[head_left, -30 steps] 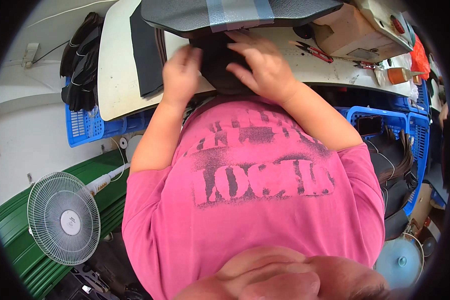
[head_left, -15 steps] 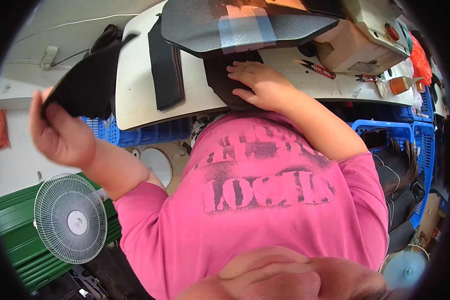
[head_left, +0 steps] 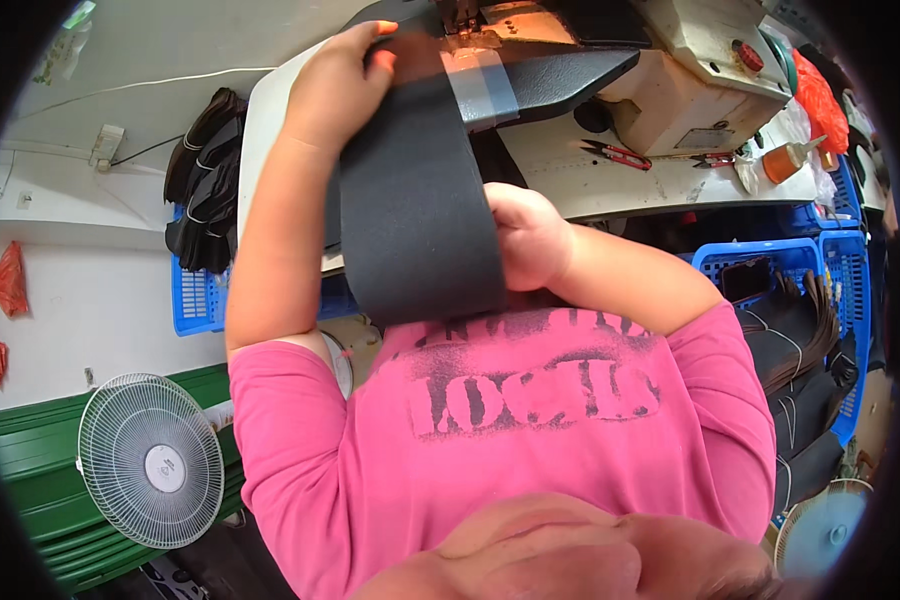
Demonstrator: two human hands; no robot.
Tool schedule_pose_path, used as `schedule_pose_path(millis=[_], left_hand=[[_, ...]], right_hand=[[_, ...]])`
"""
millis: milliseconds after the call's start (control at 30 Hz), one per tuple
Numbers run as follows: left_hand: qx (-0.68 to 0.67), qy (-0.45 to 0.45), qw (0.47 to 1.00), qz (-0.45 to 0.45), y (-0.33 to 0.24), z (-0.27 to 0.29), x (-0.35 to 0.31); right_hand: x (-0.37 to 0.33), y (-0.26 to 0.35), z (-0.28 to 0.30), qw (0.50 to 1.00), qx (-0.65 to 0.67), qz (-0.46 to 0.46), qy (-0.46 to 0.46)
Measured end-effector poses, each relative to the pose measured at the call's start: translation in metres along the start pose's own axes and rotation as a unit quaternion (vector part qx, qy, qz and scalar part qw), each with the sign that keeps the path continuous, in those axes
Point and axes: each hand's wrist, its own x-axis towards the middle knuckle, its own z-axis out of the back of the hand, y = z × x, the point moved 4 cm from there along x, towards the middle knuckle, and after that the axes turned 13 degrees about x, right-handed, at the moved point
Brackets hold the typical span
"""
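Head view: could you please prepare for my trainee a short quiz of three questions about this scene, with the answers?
1. Which colour are the handles of the thread snips? A) green B) red C) yellow
2. True or false: the left hand is higher in the picture than the right hand.
3. Complete: the lower bend of the black sheet is near a ____ shirt.
Key: 1: B; 2: true; 3: pink.

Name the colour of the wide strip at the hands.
The strip is plain, black to dark grey, best seen in the head view.
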Motion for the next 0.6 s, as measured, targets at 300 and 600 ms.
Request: schedule_pose_path(millis=[300, 600], left_hand=[[0.002, 0.024, 0.997, -0.079, -0.041, 0.005, -0.006], [0.121, 0.046, 0.991, -0.029, -0.06, 0.0, 0.002]], right_hand=[[-0.046, 0.013, -0.022, 0.884, -0.413, 0.118, 0.183], [-0.055, 0.031, -0.014, 0.876, -0.423, 0.153, 0.175]])
